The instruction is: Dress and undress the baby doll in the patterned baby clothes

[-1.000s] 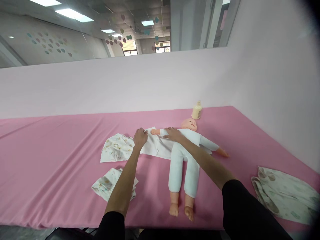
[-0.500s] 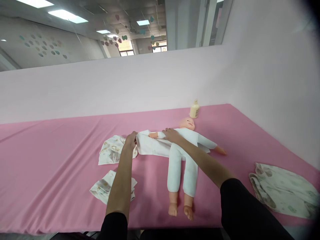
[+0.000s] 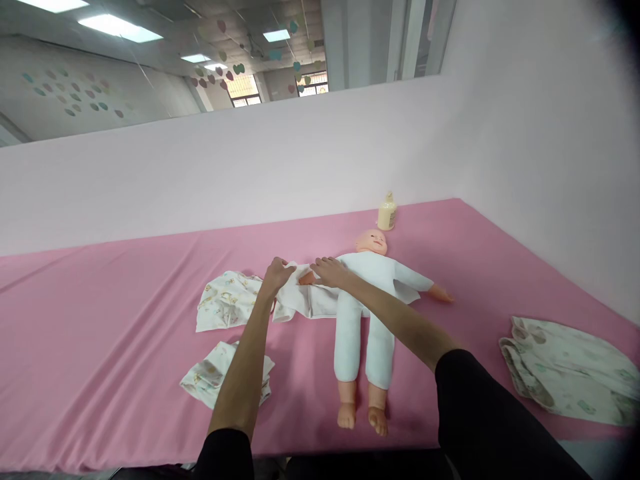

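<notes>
A baby doll (image 3: 377, 273) in white clothing lies on its back, head away from me, bare feet toward me. White cloth (image 3: 320, 303), which looks like part of a garment, spreads out to the left from beneath it. My left hand (image 3: 278, 273) is closed on the upper left edge of this cloth. Over the doll's left-side arm lies my right hand (image 3: 331, 272), its fingers around the sleeve near the wrist. The doll's small hand (image 3: 307, 278) shows between my two hands, against the cloth. Its other arm (image 3: 423, 283) stretches out to the right.
A pale yellow pump bottle (image 3: 387, 212) stands beyond the doll's head. Two patterned white cloths, one farther (image 3: 227, 303) and one nearer (image 3: 210, 377), lie at left. A folded printed cloth (image 3: 570, 370) rests at right. A pink sheet (image 3: 125, 320) covers the table, with white walls behind and at right.
My left hand has moved right with the cloth's edge, bringing it closer to the doll's hand, and the cloth has bunched. My right hand has slid slightly left along the doll's arm.
</notes>
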The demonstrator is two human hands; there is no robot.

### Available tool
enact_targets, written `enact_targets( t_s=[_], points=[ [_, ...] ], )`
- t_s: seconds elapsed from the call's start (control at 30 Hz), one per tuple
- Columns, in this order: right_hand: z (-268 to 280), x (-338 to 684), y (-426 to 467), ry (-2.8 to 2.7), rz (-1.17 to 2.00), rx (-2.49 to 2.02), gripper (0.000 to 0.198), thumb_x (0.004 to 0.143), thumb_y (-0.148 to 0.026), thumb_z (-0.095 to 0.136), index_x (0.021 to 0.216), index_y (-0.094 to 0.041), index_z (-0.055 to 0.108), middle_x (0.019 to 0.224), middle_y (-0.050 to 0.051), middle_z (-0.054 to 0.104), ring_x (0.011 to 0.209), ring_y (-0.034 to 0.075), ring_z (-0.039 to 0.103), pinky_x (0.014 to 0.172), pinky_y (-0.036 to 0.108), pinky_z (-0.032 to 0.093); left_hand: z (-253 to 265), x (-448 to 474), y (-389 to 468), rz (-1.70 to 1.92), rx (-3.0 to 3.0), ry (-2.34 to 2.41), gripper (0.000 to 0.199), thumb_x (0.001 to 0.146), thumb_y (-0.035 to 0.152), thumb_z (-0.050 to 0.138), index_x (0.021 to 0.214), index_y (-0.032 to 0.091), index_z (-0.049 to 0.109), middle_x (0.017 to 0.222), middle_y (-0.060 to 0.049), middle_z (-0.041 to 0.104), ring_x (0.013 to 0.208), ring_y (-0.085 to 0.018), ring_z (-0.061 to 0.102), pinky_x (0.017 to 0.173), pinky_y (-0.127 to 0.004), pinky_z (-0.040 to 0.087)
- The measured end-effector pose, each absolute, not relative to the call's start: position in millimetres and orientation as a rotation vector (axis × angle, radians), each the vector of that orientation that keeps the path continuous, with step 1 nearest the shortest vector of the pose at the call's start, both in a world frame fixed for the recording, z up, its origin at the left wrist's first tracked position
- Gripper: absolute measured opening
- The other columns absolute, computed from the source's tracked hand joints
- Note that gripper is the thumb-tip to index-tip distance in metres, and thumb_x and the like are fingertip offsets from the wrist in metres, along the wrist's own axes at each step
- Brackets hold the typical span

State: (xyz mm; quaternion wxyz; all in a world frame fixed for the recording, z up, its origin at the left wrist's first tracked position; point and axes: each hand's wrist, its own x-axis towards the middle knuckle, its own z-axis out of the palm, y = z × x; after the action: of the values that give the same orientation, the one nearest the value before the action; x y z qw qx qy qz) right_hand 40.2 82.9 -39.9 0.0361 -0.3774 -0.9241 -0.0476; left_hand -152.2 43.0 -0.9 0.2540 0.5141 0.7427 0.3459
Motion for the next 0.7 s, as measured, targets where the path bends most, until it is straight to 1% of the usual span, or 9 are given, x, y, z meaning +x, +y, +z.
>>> enact_targets(
  t_s=[0.07,0.13,0.23,0.3,0.4,0.5,0.6,0.7],
  points=[
    [-39.9,33.8,82.7,-2.860,-0.110,-1.101,0.042,0.097,-0.040,0.056,0.131,-0.017,0.057,0.131,0.014,0.060,0.118,0.026,0.058,0.101,0.036,0.042,-0.9,-156.5,45.6,0.899,1.397,2.022,0.033,0.068,0.030,0.074,0.094,0.016,0.058,0.088,-0.003,0.062,0.079,-0.017,0.058,0.066,-0.025,0.039],
    [-41.5,27.9,84.2,-2.876,-0.066,-1.088,0.039,0.095,-0.039,0.058,0.130,-0.019,0.060,0.129,0.012,0.061,0.117,0.026,0.059,0.100,0.036,0.042,1.8,-162.7,47.5,0.867,1.391,2.013,0.030,0.067,0.028,0.074,0.090,0.014,0.060,0.086,-0.004,0.064,0.077,-0.018,0.059,0.065,-0.025,0.040],
    [-43.7,24.0,88.0,-2.872,0.006,-1.100,0.032,0.100,-0.032,0.049,0.127,-0.022,0.063,0.126,0.012,0.063,0.115,0.026,0.060,0.099,0.038,0.043,12.5,-173.2,46.2,0.884,1.376,2.010,0.023,0.069,0.026,0.072,0.085,0.013,0.063,0.083,-0.006,0.065,0.074,-0.018,0.059,0.062,-0.024,0.042],
    [-43.1,25.0,90.1,-2.859,0.062,-1.101,0.032,0.102,-0.028,0.042,0.124,-0.022,0.065,0.125,0.013,0.063,0.116,0.027,0.060,0.100,0.040,0.043,23.0,-176.4,42.0,0.946,1.368,2.015,0.024,0.073,0.028,0.069,0.091,0.013,0.064,0.089,-0.007,0.066,0.075,-0.017,0.060,0.063,-0.024,0.044],
    [-39.2,28.2,91.2,-2.845,0.180,-1.066,0.029,0.099,-0.020,0.042,0.113,-0.019,0.068,0.125,0.013,0.064,0.115,0.026,0.061,0.099,0.038,0.043,39.4,-166.6,32.8,1.144,1.355,1.850,0.032,0.078,0.034,0.066,0.103,0.014,0.064,0.097,-0.007,0.067,0.077,-0.016,0.061,0.065,-0.024,0.047],
    [-33.4,31.9,91.3,-2.800,0.341,-1.029,0.025,0.094,-0.014,0.048,0.109,-0.018,0.068,0.121,0.012,0.066,0.106,0.024,0.064,0.093,0.034,0.045,50.1,-140.0,25.4,1.281,1.354,1.535,0.036,0.078,0.035,0.067,0.107,0.015,0.061,0.093,-0.005,0.065,0.071,-0.014,0.060,0.062,-0.024,0.047],
    [-24.5,40.5,93.9,-2.695,0.539,-1.030,0.022,0.090,-0.014,0.055,0.107,-0.016,0.069,0.112,0.011,0.069,0.098,0.021,0.065,0.086,0.029,0.045,50.2,-111.2,23.1,1.194,1.423,1.330,0.038,0.081,0.038,0.068,0.111,0.016,0.059,0.084,-0.003,0.062,0.065,-0.012,0.056,0.060,-0.023,0.045],
    [-10.6,55.9,99.9,-2.503,0.764,-1.103,0.015,0.088,-0.018,0.059,0.096,-0.013,0.070,0.097,0.007,0.072,0.084,0.016,0.064,0.076,0.023,0.045,40.1,-89.3,23.6,1.063,1.522,1.244,0.035,0.085,0.040,0.066,0.111,0.018,0.059,0.079,-0.001,0.058,0.064,-0.012,0.054,0.061,-0.023,0.042]
  ],
)
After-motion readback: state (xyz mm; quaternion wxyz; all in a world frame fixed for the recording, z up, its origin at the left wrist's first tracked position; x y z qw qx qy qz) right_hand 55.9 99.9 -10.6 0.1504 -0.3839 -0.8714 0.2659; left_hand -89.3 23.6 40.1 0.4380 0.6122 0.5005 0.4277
